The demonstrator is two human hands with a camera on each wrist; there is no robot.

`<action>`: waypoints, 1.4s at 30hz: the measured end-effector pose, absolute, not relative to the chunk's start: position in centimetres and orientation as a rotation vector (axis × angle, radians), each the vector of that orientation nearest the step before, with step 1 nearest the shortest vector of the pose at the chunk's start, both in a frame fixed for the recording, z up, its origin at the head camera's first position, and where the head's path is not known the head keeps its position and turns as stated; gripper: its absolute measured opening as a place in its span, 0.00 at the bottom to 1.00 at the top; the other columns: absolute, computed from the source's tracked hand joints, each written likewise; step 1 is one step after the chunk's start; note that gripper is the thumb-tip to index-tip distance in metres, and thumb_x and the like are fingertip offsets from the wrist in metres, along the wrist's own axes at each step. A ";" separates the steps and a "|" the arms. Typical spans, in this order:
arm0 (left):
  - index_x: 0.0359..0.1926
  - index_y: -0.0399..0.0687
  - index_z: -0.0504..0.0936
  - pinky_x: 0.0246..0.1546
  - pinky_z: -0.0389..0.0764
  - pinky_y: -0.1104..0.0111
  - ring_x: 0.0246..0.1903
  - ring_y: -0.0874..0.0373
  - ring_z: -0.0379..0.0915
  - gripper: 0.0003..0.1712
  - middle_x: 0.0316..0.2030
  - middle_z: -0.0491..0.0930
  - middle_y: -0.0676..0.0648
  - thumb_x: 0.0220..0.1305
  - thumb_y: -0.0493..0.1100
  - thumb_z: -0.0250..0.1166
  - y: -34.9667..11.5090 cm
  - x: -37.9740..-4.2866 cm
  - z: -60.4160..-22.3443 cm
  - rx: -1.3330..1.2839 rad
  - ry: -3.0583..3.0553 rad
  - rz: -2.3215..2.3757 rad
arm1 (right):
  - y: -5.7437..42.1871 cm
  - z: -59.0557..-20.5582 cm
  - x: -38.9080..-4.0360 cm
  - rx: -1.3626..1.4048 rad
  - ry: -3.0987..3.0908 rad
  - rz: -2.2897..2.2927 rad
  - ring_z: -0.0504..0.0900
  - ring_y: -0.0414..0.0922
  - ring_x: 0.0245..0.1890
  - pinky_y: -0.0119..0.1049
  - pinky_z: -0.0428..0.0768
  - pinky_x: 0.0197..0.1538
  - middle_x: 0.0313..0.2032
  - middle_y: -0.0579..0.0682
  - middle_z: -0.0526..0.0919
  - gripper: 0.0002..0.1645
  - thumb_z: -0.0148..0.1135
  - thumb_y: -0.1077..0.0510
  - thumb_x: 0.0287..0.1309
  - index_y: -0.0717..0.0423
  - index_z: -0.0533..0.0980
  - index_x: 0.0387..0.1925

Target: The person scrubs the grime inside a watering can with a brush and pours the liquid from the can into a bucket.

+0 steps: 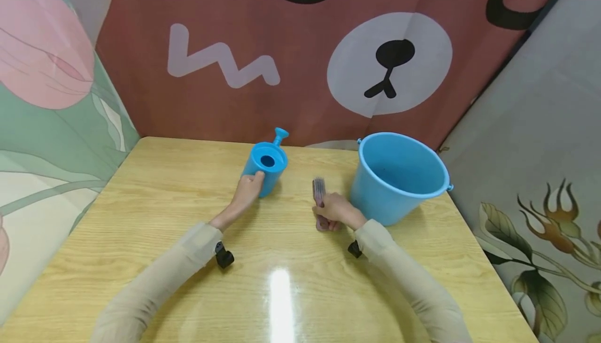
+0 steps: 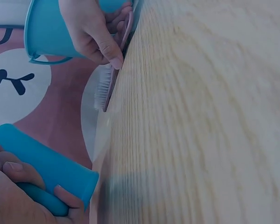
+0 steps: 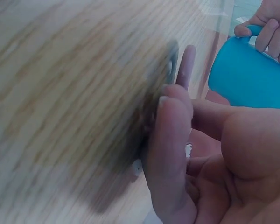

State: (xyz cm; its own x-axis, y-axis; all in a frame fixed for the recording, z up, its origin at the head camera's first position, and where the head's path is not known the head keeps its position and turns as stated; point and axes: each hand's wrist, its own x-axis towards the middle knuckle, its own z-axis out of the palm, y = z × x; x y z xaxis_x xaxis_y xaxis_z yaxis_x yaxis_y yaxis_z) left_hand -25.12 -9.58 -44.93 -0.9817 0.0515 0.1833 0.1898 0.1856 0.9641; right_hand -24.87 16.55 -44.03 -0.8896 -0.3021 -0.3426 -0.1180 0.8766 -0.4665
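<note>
A blue watering can (image 1: pixel 264 176) with a short spout is at the back middle of the table. My left hand (image 1: pixel 247 191) grips its handle, fingers curled round it in the left wrist view. To the right, my right hand (image 1: pixel 339 208) holds a pinkish brush (image 1: pixel 319 191) by its handle. The brush's pale bristles (image 2: pixel 102 86) face away from the tabletop in the left wrist view, with its back close along the wood. In the right wrist view the fingers hide most of the brush, and the handle end (image 3: pixel 186 65) sticks out.
A large blue bucket (image 1: pixel 375 192) stands at the right rear, just beyond my right hand. The wooden table (image 1: pixel 164 186) ends at a curtain (image 1: pixel 225 113) with a bear print. Patterned cloth (image 1: pixel 540 176) hangs along the right side.
</note>
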 end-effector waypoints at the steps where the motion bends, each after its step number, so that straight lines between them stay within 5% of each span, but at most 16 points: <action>1: 0.12 0.50 0.60 0.18 0.57 0.70 0.12 0.61 0.49 0.26 0.09 0.57 0.56 0.69 0.47 0.45 -9.6 -25.1 -44.9 -0.240 -2.328 -1.923 | 16.6 -44.0 -24.9 -0.305 2.635 -0.615 0.80 0.44 0.12 0.37 0.80 0.20 0.15 0.52 0.80 0.23 0.56 0.52 0.70 0.58 0.78 0.19; 35: 0.12 0.48 0.60 0.18 0.56 0.70 0.12 0.62 0.49 0.26 0.07 0.55 0.59 0.70 0.41 0.46 -9.2 -25.2 -43.0 -0.236 -2.327 -1.885 | 16.0 -43.9 -24.9 -0.311 2.709 -0.248 0.80 0.45 0.16 0.38 0.74 0.23 0.18 0.49 0.79 0.27 0.49 0.40 0.72 0.52 0.76 0.23; 42: 0.12 0.49 0.60 0.17 0.55 0.70 0.12 0.60 0.48 0.24 0.08 0.56 0.57 0.67 0.45 0.48 -9.5 -25.1 -43.1 -0.237 -2.299 -1.837 | 16.4 -43.8 -24.4 -0.602 2.919 -0.424 0.68 0.42 0.16 0.36 0.66 0.22 0.17 0.45 0.69 0.22 0.54 0.48 0.72 0.50 0.68 0.20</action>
State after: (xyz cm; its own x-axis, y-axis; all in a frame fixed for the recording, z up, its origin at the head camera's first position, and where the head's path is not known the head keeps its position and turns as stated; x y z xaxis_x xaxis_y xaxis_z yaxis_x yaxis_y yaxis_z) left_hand -25.10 -9.50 -43.07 -0.9693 0.0070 0.2459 0.2414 0.2200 0.9452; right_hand -24.42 16.43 -43.81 -0.9118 -0.4046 -0.0706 -0.3678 0.8809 -0.2979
